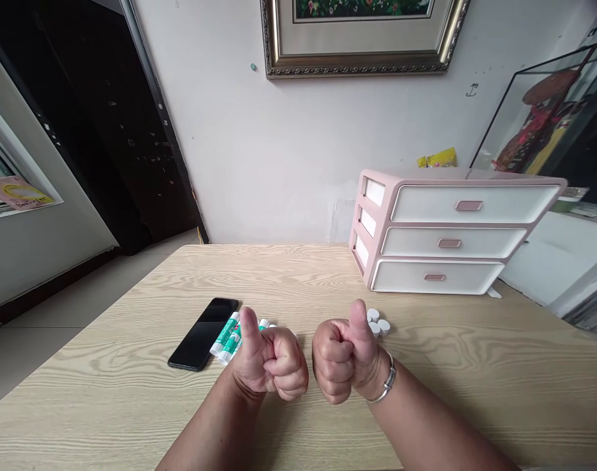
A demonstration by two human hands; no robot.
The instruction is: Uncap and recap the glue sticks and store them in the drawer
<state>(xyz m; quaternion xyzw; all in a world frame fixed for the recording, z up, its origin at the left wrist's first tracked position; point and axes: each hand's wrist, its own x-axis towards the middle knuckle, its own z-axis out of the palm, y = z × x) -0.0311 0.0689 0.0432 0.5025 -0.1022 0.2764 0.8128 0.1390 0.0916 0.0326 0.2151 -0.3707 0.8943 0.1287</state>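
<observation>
My left hand (271,363) is closed in a fist with its thumb pointing up, and nothing shows in it. Facing it across a narrow gap, my right hand (345,353) makes the same thumbs-up fist, also with nothing visible inside. Behind my left hand lie several green-and-white tubes (224,333) that look like glue sticks, partly hidden by the hand. A black smartphone (203,333) rests flat to the left of them. Several small white round caps (383,326) sit behind my right hand, which covers part of the group. A silver bracelet (387,379) circles my right wrist.
The wooden table (107,392) carries a pink-and-white three-drawer cabinet (450,239) at the back right, its drawers closed. A yellow packet (438,158) shows behind the cabinet's top. A framed picture (367,65) hangs on the white wall. At the left stands a dark door (97,124).
</observation>
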